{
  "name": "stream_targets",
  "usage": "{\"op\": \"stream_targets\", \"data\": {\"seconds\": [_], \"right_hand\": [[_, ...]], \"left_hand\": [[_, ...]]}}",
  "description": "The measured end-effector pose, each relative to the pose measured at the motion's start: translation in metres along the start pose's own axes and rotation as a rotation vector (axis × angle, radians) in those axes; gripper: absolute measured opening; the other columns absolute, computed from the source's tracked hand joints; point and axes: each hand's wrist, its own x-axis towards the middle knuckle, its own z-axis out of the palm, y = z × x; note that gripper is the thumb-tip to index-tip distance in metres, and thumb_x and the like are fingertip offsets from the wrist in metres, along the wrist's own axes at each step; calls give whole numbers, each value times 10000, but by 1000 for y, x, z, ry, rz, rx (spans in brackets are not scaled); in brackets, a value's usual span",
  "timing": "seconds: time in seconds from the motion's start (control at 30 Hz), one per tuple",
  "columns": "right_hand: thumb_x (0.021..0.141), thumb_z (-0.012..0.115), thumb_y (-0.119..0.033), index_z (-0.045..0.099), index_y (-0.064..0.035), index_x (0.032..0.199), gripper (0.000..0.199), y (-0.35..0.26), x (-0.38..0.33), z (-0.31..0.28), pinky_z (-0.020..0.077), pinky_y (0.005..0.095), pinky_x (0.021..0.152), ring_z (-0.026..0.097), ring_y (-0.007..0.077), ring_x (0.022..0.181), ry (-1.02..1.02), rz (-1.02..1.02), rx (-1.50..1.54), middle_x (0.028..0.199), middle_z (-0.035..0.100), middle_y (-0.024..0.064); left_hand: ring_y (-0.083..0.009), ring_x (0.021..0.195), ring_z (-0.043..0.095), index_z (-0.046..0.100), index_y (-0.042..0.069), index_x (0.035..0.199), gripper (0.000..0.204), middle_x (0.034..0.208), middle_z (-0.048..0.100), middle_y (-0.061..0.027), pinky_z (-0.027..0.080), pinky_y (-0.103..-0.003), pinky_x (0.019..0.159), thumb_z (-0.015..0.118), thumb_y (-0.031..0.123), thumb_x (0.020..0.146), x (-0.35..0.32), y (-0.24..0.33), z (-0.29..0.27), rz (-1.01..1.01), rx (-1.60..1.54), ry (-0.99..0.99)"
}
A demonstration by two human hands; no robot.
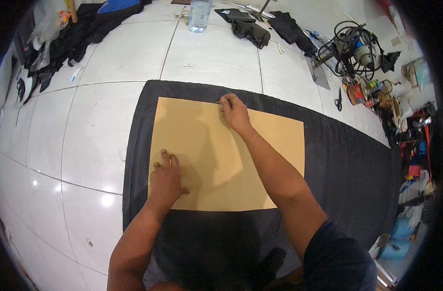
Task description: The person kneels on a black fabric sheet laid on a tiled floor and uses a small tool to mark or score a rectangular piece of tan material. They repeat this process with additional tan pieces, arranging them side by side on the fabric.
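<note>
A tan rectangular sheet of card or stiff paper (274, 145) lies flat on black fabric (347, 169) spread over the floor. My left hand (167, 177) presses on the sheet near its left edge, fingers spread. At the sheet's far edge, my right hand (235, 112) is closed, thumb and index finger pinched together. A thin tip pokes out from that pinch, too small to name. The fabric shows as a dark border around the far and left sides of the sheet and stretches well out to the right.
White floor tiles (93, 131) surround the fabric. Beyond it stands a clear plastic bottle (199, 18). Black scissors (338, 99) lie at the right, near a corded machine (362, 53) and cluttered supplies. Dark cloth (80, 36) is heaped at the far left.
</note>
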Motion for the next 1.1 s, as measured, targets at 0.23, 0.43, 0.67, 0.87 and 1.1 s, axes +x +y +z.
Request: {"op": "stream_targets", "data": {"seconds": [0.23, 0.43, 0.67, 0.87, 1.1], "right_hand": [[1025, 528, -180, 613, -55, 1209, 238, 3, -58, -59, 530, 416, 855, 660, 346, 986, -48, -296, -352, 1065, 675, 143], [908, 643, -210, 624, -94, 1210, 325, 28, -124, -83, 408, 497, 1076, 527, 337, 1256, -281, -675, -658, 1261, 602, 144], [917, 637, -215, 607, -109, 1279, 378, 52, -135, -81, 320, 508, 1151, 460, 302, 1344, -279, -561, -644, 1346, 572, 111], [921, 620, -260, 617, -109, 1255, 366, 62, -138, -75, 325, 514, 1139, 455, 291, 1351, -222, -560, -618, 1385, 565, 98], [922, 635, -217, 619, -97, 1218, 319, 60, -138, -79, 330, 503, 1137, 491, 292, 1326, -167, -554, -525, 1310, 603, 105]], "left_hand": [[-433, 1266, 565, 300, -5, 1499, 1255, 1603, 265, -270, 569, -486, 936, 930, 557, 570, -1, 1, 0, -5, 53, -9], [-401, 1294, 554, 282, 1, 1522, 1277, 1626, 236, -249, 561, -476, 953, 917, 581, 578, 0, 2, -5, -28, 63, -36], [-388, 1314, 546, 272, 33, 1539, 1242, 1626, 227, -252, 570, -439, 939, 899, 580, 617, 2, 9, -15, -39, 149, -112], [-365, 1163, 633, 469, 27, 1379, 877, 1463, 436, -236, 575, -444, 884, 834, 500, 736, 0, 24, -33, -56, 162, -6], [-362, 938, 677, 667, 69, 1083, 262, 1065, 650, -137, 557, -479, 799, 662, 205, 858, 90, 97, -13, 308, -262, 483]]}}
